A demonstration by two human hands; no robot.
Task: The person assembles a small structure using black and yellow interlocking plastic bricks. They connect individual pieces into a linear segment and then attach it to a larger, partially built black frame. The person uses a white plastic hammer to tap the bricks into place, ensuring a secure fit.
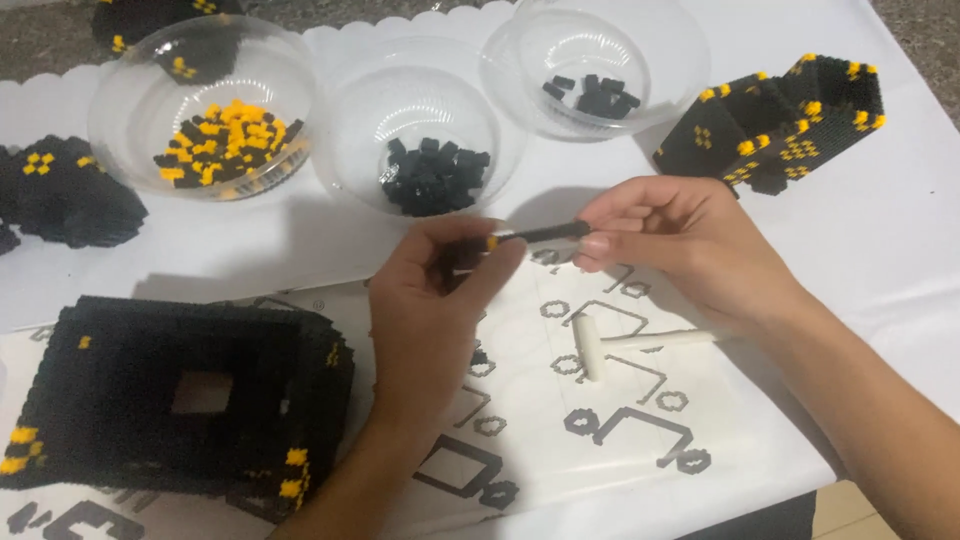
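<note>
Black block model [60,195] cut off left

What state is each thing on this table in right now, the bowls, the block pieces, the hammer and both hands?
Left clear plastic bowl: holds yellow and black bricks.
Middle clear plastic bowl: holds black bricks.
Right clear plastic bowl: few black bricks.
Thin black brick strip: held between both hands.
Left hand: pinching the strip.
Right hand: pinching the strip.
Small white hammer: lying on the instruction sheet.
Large black block frame: resting flat.
</note>
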